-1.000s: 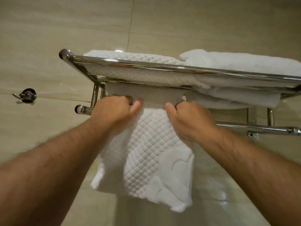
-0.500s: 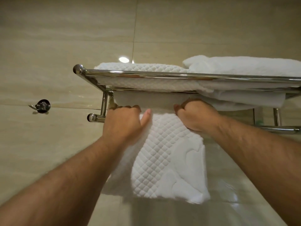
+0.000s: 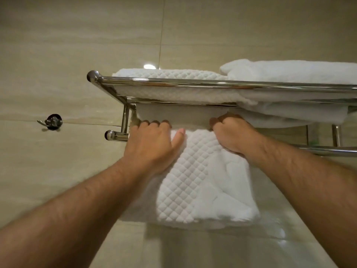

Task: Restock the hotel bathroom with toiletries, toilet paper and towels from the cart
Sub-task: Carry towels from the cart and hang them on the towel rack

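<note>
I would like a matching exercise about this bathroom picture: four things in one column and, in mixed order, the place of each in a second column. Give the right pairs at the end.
Things
1. lower white quilted towel
2. smooth white folded towel
3. small chrome wall hook
4. right hand

Places
A. on the beige tile wall, left of the chrome rack
B. grips the top edge of the hanging towel
C. on top of the rack, at the right
D. hangs down from the lower rail

Pairs: 1-D, 2-C, 3-A, 4-B
</note>
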